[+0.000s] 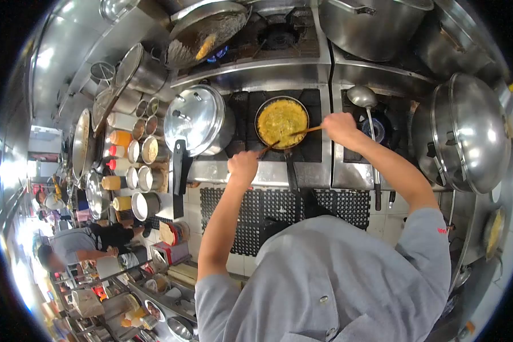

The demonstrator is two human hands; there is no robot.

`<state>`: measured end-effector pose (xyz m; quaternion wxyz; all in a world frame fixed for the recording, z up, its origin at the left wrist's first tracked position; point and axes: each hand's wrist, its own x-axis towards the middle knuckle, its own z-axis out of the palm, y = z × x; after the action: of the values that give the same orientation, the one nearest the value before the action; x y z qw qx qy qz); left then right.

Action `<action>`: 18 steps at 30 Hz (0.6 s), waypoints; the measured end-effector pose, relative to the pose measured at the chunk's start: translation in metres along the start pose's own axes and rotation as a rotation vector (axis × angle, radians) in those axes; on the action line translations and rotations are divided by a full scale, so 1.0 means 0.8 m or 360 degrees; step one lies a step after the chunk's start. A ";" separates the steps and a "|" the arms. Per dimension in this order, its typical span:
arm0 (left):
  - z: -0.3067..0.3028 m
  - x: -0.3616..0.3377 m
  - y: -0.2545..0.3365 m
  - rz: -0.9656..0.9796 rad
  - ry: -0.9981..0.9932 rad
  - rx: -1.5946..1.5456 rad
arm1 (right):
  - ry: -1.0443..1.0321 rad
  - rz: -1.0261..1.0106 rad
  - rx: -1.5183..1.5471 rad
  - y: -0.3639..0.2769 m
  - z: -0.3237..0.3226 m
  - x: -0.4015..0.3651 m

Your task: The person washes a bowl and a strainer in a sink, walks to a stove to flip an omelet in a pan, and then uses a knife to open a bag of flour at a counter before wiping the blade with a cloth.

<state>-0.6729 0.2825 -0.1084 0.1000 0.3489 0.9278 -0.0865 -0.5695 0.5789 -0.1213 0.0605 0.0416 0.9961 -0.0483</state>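
A round yellow omelette point(280, 121) fills a small frying pan point(257, 108) on the middle burner, its black handle point(291, 171) pointing toward me. My left hand point(243, 167), at the lower left of the pan, is closed around a thin wooden chopstick point(266, 149) whose dark tip reaches the near rim. From the right, my right hand point(340, 127) grips a second wooden chopstick point(310, 130). Its dark tip lies over the omelette.
Left of the pan stands a lidded pressure cooker point(195, 121). A ladle point(362, 97) lies across a lit burner point(376, 128) on the right, beside a large domed pot point(473, 134). A wok point(208, 34) sits behind. Another person point(74, 248) is at far left.
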 end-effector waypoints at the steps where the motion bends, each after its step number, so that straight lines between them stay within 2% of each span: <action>1: 0.000 -0.004 -0.007 0.0001 -0.0030 -0.0003 | 0.0016 0.0018 0.0002 0.014 -0.001 -0.010; 3: 0.000 -0.036 -0.013 0.0009 -0.0048 -0.0097 | 0.0264 0.0064 0.0469 0.041 0.012 -0.049; 5: -0.013 -0.053 -0.008 -0.0078 -0.0079 -0.0387 | 0.0089 0.0294 0.1107 0.030 0.032 -0.092; 7: 0.002 -0.068 0.020 -0.0111 0.0152 -0.1195 | 0.0184 0.0442 0.1817 -0.016 0.085 -0.122; 8: 0.008 -0.070 0.041 -0.0172 0.0081 -0.1479 | 0.0285 0.0389 0.2028 -0.057 0.098 -0.132; 9: 0.009 -0.072 0.068 -0.0221 0.0043 -0.1768 | 0.0281 0.0494 0.2291 -0.105 0.073 -0.141; 10: 0.011 -0.071 0.093 -0.0225 0.0059 -0.1906 | 0.0338 0.0429 0.2194 -0.141 0.063 -0.143; 11: 0.011 -0.066 0.113 -0.0206 0.0070 -0.2047 | 0.0266 0.0549 0.2553 -0.172 0.069 -0.143; 12: 0.016 -0.064 0.125 -0.0326 0.0012 -0.2282 | 0.0257 0.0448 0.2673 -0.190 0.079 -0.140; 13: 0.027 -0.066 0.132 -0.0451 -0.0057 -0.2505 | 0.0480 0.0257 0.2659 -0.200 0.085 -0.140; 14: 0.040 -0.062 0.131 -0.0359 0.0125 -0.2314 | 0.0563 0.0288 0.2317 -0.179 0.085 -0.150; 15: 0.052 -0.068 0.123 -0.0430 0.0115 -0.2423 | 0.0629 0.0322 0.1975 -0.149 0.088 -0.167; 16: 0.046 -0.076 0.114 -0.0326 0.0254 -0.2284 | 0.0869 0.0721 0.1604 -0.114 0.099 -0.185; 17: 0.070 -0.078 0.093 -0.0248 0.0331 -0.2154 | 0.0904 0.0987 0.1017 -0.066 0.132 -0.208; 18: 0.048 -0.093 0.080 -0.0346 0.0280 -0.2042 | 0.0696 0.1342 0.0554 -0.037 0.129 -0.238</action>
<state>-0.5704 0.2741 -0.1332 0.2027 0.1301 0.8300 0.5031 -0.3715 0.5242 -0.1967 -0.1433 0.4590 0.8591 -0.1753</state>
